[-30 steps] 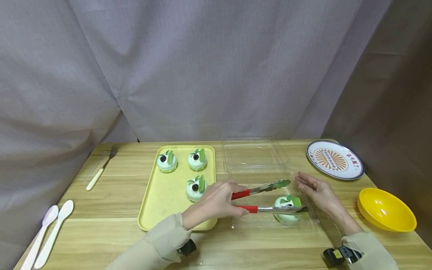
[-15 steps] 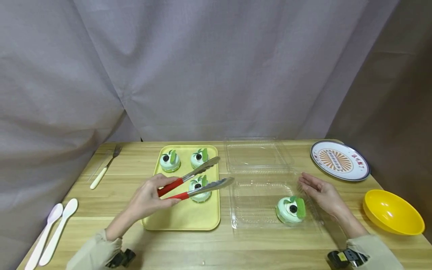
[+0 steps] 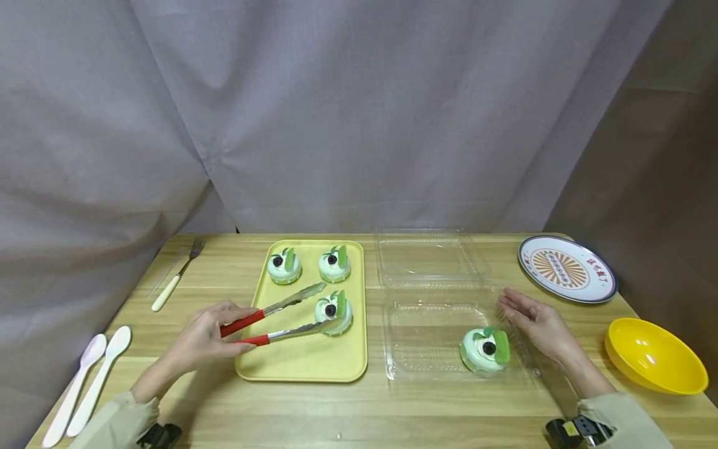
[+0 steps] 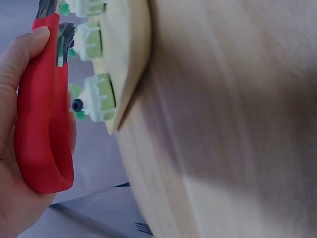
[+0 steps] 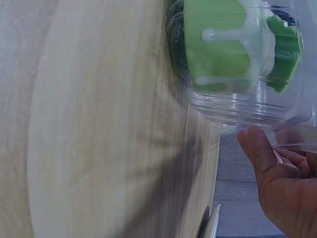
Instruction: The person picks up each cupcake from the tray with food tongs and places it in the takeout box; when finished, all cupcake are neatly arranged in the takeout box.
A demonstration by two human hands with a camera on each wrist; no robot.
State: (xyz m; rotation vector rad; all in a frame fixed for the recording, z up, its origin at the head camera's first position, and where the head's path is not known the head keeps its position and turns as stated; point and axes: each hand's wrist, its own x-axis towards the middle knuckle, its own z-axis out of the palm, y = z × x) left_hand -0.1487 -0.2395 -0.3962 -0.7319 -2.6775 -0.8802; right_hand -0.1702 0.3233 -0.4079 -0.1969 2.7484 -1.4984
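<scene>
Left hand (image 3: 204,337) grips red-handled metal tongs (image 3: 263,313), tips apart over the yellow tray (image 3: 286,363) bearing three cakes (image 3: 335,269). Right hand (image 3: 538,325), fingers extended, is at the edge of the clear plastic container (image 3: 417,340); one cake (image 3: 477,353) sits inside. Right wrist view shows its green side with white drips, indistinct from the head. Creased curtain (image 3: 359,125) behind.

Wood-grain table (image 3: 392,415) carrying two white spoons (image 3: 98,383) left of the left hand (image 3: 204,337), a cream-handled fork (image 3: 162,294) beyond it, a yellow tray (image 3: 297,365) to its right — a clear open container (image 3: 426,330) just left of the right hand (image 3: 541,327), a patterned plate (image 3: 568,269) beyond that hand, a yellow bowl (image 3: 653,355) to its right.
</scene>
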